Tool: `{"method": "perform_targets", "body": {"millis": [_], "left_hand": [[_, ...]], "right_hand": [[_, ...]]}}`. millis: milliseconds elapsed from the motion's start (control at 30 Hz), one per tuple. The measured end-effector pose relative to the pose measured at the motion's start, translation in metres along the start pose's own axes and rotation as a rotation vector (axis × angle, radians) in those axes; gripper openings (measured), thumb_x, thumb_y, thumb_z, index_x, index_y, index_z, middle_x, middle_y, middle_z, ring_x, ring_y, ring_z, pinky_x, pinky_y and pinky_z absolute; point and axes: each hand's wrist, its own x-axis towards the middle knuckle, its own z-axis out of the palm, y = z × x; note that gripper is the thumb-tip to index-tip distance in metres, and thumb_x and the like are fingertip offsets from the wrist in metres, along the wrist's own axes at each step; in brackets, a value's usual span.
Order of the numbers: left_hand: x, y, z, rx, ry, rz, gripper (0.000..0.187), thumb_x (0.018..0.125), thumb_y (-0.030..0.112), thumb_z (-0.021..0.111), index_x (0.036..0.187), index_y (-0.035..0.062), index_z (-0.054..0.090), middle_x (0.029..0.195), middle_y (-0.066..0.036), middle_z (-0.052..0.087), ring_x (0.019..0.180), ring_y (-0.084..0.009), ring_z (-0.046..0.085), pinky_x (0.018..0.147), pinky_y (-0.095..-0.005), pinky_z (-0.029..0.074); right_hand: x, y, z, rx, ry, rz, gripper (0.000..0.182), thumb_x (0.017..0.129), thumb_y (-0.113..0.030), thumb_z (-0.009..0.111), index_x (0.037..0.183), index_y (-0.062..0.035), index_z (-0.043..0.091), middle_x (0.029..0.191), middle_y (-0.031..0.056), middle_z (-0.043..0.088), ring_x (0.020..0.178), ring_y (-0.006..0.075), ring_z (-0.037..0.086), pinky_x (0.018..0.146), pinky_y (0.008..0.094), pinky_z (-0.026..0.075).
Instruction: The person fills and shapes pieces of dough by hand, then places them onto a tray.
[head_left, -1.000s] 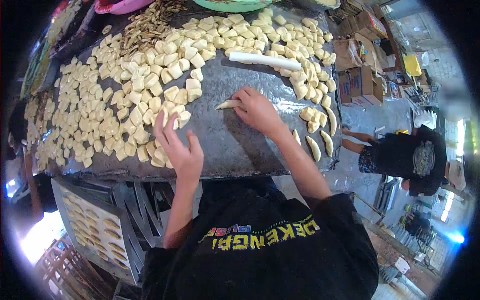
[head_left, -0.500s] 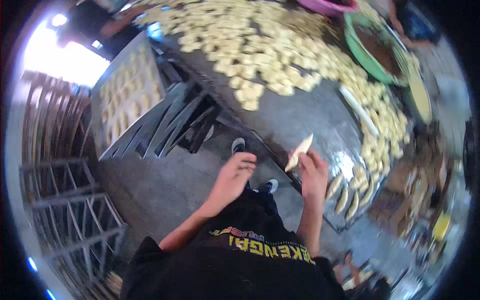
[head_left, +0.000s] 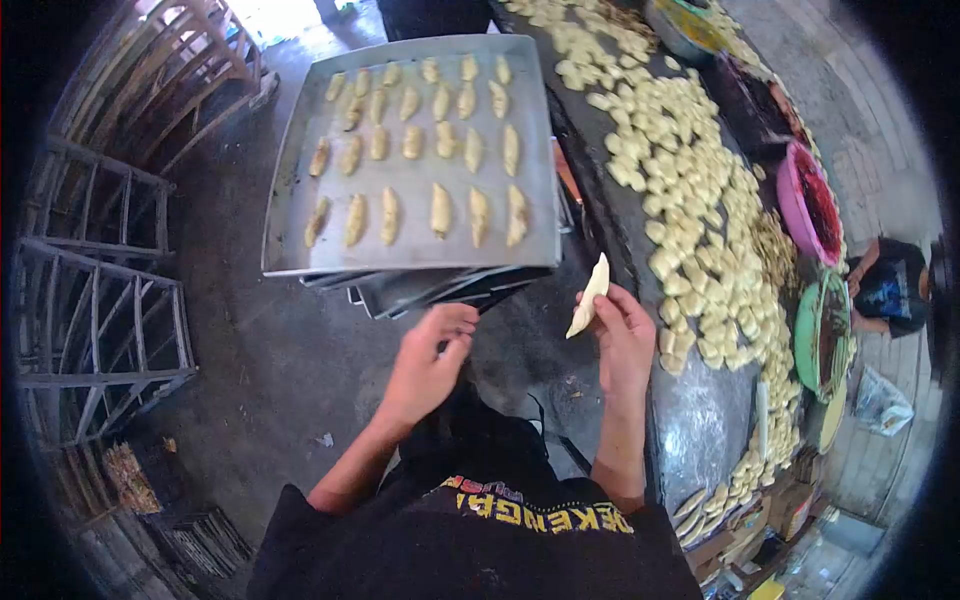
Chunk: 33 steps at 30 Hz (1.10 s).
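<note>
My right hand (head_left: 625, 345) pinches a pale, pointed, crescent-shaped piece of dough (head_left: 590, 296) between thumb and fingers, held in the air left of the dark worktable (head_left: 705, 410). Empty and loosely curled, with the thumb apart from the fingers, my left hand (head_left: 430, 362) is just below the near edge of a large metal baking tray (head_left: 330, 262). Rows of similar shaped dough pieces (head_left: 440, 210) lie on that tray, with a gap between the front row and those behind.
More trays (head_left: 430, 292) are stacked crookedly under the top one. Many dough lumps (head_left: 710, 230) cover the worktable, beside a pink basin (head_left: 808, 200) and a green basin (head_left: 808, 340). Another person (head_left: 890, 290) is across the table. Metal racks (head_left: 105, 340) stand at left.
My view has swung left, bringing the tray in front of me and the worktable to my right. The dough piece stays in my right hand.
</note>
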Motion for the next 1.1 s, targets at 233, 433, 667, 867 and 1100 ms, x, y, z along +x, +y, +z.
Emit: {"method": "perform_targets", "body": {"millis": [233,433,667,867,1100], "left_hand": [[0.053,0.01,-0.116,0.056,0.26,0.048,0.026,0.09,-0.002,0.052,0.115,-0.0038,0.06,0.107,-0.011,0.068,0.103,-0.0179,0.065,0.093,-0.0311,0.049],[0.076,0.011,-0.135,0.1,0.323,0.099,0.026,0.091,-0.001,0.052,0.117,-0.0034,0.059,0.107,-0.011,0.068,0.103,-0.0185,0.065,0.092,-0.0312,0.05],[0.059,0.02,-0.084,0.208,0.243,0.113,0.028,0.092,-0.002,0.052,0.119,-0.0016,0.057,0.11,-0.009,0.066,0.102,-0.0154,0.063,0.092,-0.0284,0.048],[0.014,0.003,-0.013,0.139,0.237,0.134,0.026,0.093,0.0,0.056,0.119,-0.0028,0.058,0.11,-0.012,0.067,0.1,-0.0172,0.065,0.088,-0.0291,0.051],[-0.032,0.006,0.016,0.31,0.299,0.083,0.028,0.092,-0.001,0.055,0.12,-0.0003,0.057,0.107,-0.005,0.064,0.096,-0.0123,0.061,0.085,-0.0263,0.049]], "right_hand": [[0.007,-0.011,0.01,0.04,0.374,-0.011,0.035,0.094,-0.004,0.058,0.123,0.0132,0.054,0.108,0.0224,0.067,0.099,0.0267,0.067,0.089,0.035,0.053],[-0.077,-0.008,-0.176,-0.622,0.891,-0.048,0.036,0.093,-0.015,0.065,0.117,0.01,0.062,0.104,0.0173,0.068,0.09,0.0241,0.068,0.078,0.0348,0.055],[-0.14,0.014,-0.297,-1.494,1.034,0.23,0.034,0.08,-0.023,0.07,0.097,0.007,0.072,0.091,0.028,0.07,0.086,0.0391,0.069,0.08,0.0452,0.053],[-0.153,0.036,-0.324,-1.441,0.932,0.392,0.035,0.081,-0.027,0.068,0.099,0.0031,0.071,0.092,0.0264,0.07,0.089,0.0421,0.068,0.081,0.0471,0.052],[-0.167,0.013,-0.307,-1.286,0.873,0.362,0.045,0.088,-0.036,0.069,0.111,0.0031,0.065,0.094,0.0229,0.068,0.089,0.0386,0.066,0.079,0.0469,0.05]]}}
